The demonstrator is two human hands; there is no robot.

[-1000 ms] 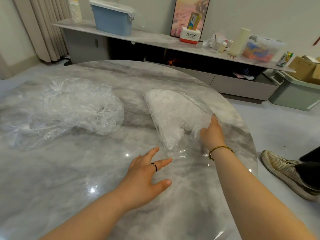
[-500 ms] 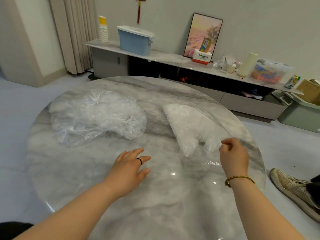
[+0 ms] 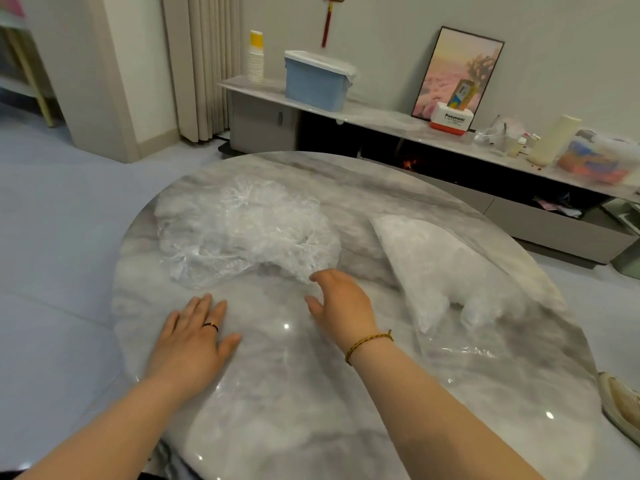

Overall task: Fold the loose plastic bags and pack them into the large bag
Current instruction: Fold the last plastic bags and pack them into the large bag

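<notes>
- Plastic, thin and clear: loose bags (image 3: 242,233) lie heaped on the worktop's (image 3: 311,410) far left, light, soft, slippery (my judgement).
- Large bag (image 3: 450,271) lies at right, partly filled.
- Right hand (image 3: 341,303) hovers at the heap's near edge, fingers (image 3: 325,277) released, empty; left hand (image 3: 194,337) rests flat.
- Better to pinch one bag's edge, not the heap.

Shoe (image 3: 621,405) cut off by right edge, large bag (image 3: 446,268) contents indistinct

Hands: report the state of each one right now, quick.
Left hand: open, palm down on the table.
Right hand: open, holding nothing, fingertips near the loose plastic bags.
</notes>
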